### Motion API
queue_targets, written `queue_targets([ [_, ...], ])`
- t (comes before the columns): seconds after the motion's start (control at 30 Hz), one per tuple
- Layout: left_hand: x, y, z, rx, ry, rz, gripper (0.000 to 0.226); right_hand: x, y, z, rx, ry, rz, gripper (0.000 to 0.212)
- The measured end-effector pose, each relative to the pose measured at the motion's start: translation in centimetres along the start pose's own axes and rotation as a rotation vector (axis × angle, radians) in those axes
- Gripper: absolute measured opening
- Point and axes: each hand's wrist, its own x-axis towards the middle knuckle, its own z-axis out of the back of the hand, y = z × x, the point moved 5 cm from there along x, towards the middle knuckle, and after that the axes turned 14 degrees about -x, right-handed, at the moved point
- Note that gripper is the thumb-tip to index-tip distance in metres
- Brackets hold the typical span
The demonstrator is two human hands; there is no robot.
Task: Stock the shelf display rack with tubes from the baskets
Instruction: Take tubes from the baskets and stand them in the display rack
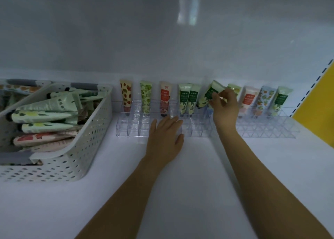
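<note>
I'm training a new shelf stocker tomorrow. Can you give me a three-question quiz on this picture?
1. True or false: the right hand holds a tilted green-and-white tube over the clear plastic compartment rack.
2. Where does the left hand rest?
A. inside the basket
B. flat on the rack's front edge
C. on a standing tube
3. Fill in: the spare tubes lie in a white perforated plastic ______ to the left of the rack.

Key: 1 true; 2 B; 3 basket.
</note>
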Motion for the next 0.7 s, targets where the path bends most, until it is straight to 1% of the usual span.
queue_targets([
  [0.1, 0.1, 0.0, 0.2, -0.03, -0.032, -0.003, 0.056, 0.4, 0.8, -0.3, -0.186, 0.012, 0.123, 0.006],
  [0.13, 0.1, 0.0, 0.2, -0.029, -0.03, -0.004, 0.057, 0.7, 1.0, -0.5, -0.244, 0.016, 0.148, 0.006],
  [0.2, 0.1, -0.1, 0.1, -0.02, -0.014, -0.006, 0.059, 1.3, 1.2, -0.7, -0.344, 0.012, 0.165, 0.032],
  [0.23, 0.1, -0.1, 0.1, -0.017, -0.009, -0.004, 0.06, 1.5, 1.2, -0.8, -0.411, -0.003, 0.18, 0.039],
  [0.3, 0.2, -0.1, 0.1, -0.025, -0.013, -0.007, 0.06, 1.4, 0.9, -1.0, -0.584, -0.041, 0.231, 0.045],
  [0.37, 0.2, -0.1, 0.2, -0.034, -0.023, -0.007, 0.059, 1.1, 0.2, -1.4, -0.702, -0.046, 0.284, 0.048],
  [0.47, 0.2, 0.2, 0.1, -0.047, -0.059, -0.02, 0.057, 0.8, -0.5, -2.2, -0.759, -0.047, 0.384, 0.051],
  [0.53, 0.2, 0.2, 0.1, -0.044, -0.067, -0.024, 0.056, 0.9, -0.7, -2.4, -0.77, -0.096, 0.446, 0.045],
  [0.6, 0.2, -0.1, 0.2, -0.008, -0.094, -0.065, 0.058, 0.8, -0.9, -2.3, -0.784, -0.12, 0.489, 0.044],
  [0.7, 0.2, -0.2, 0.3, -0.023, -0.058, -0.041, 0.059, 0.7, -0.7, -2.1, -0.75, -0.125, 0.517, 0.043],
])
